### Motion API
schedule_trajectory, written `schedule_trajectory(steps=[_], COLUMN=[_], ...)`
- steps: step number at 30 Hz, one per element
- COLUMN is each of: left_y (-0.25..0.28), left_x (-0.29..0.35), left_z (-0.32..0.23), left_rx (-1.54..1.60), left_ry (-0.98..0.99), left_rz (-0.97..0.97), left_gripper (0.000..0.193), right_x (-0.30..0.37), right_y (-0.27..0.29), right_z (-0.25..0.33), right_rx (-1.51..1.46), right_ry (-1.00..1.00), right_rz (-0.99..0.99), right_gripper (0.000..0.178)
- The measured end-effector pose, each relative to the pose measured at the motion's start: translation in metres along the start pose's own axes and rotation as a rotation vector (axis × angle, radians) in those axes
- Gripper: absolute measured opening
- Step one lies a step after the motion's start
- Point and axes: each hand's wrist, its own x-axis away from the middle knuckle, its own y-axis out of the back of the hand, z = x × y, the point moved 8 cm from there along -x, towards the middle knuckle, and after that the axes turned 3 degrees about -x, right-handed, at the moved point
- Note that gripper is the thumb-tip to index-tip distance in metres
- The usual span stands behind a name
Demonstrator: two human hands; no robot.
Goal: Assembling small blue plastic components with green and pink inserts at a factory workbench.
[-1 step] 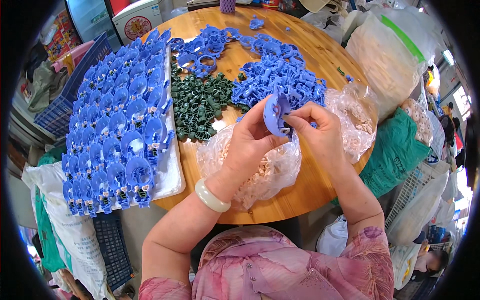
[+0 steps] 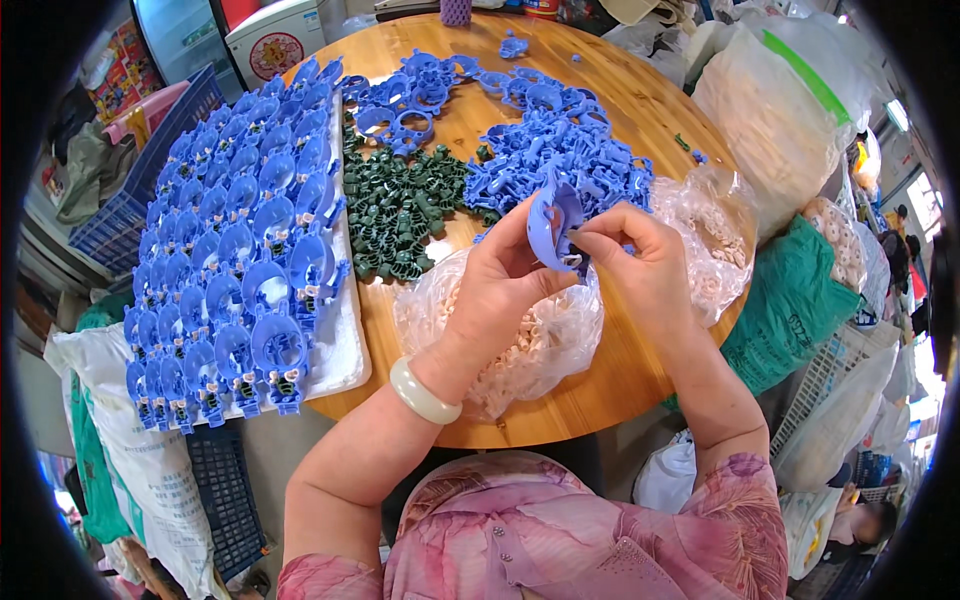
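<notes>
My left hand [image 2: 500, 270], with a pale bangle [image 2: 425, 391] on the wrist, grips a blue cup-shaped plastic part [image 2: 545, 228] by its outer side, thumb underneath. The part stands on edge above the table. My right hand [image 2: 640, 255] is closed in a pinch at the part's inner right side; what is between those fingertips is mostly hidden, with only a small dark bit showing. Below my hands lies a clear plastic bag [image 2: 575, 345] of small beige pieces. Just beyond them is a heap of small blue plastic pieces [image 2: 590, 165], beside a pile of dark green pieces [image 2: 405, 205].
At left, a white board [image 2: 345, 340] carries rows of blue parts with small figures attached. More blue rings [image 2: 412, 130] lie farther back on the round wooden table [image 2: 640, 60]. Another clear bag [image 2: 715, 240] of beige pieces sits at right. Sacks and crates surround the table.
</notes>
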Motion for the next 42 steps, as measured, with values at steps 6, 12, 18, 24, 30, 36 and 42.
schedule_trajectory(steps=[6, 12, 18, 24, 30, 36, 42], left_y=[0.008, -0.016, 0.008, -0.012, -0.047, -0.046, -0.010], left_x=[-0.005, 0.001, -0.007, 0.006, 0.011, 0.013, 0.002], left_z=[0.009, 0.009, 0.023, -0.059, -0.041, -0.028, -0.036], left_rx=[0.177, 0.262, 0.132, -1.057, -1.361, -1.432, -1.001], left_ry=[0.127, 0.273, 0.341, -0.664, -0.785, -0.826, -0.469], left_rz=[0.027, 0.266, 0.042, -0.070, 0.217, 0.260, -0.067], left_gripper=[0.060, 0.044, 0.030, 0.038, 0.052, 0.038, 0.035], right_x=[-0.011, -0.027, -0.024, -0.026, -0.022, -0.022, -0.023], right_y=[0.017, -0.001, -0.007, 0.000, 0.000, -0.002, 0.005], right_z=[0.003, -0.015, -0.052, -0.066, -0.071, -0.072, -0.078], right_rx=[-0.061, -0.392, -0.860, -0.893, -0.834, -0.786, -0.453], right_ry=[-0.104, -0.327, -0.458, -0.472, -0.562, -0.508, -0.377], right_rz=[0.009, 0.314, 0.458, 0.330, 0.213, 0.285, 0.231], right_gripper=[0.015, 0.026, 0.023, 0.021, 0.022, 0.027, 0.037])
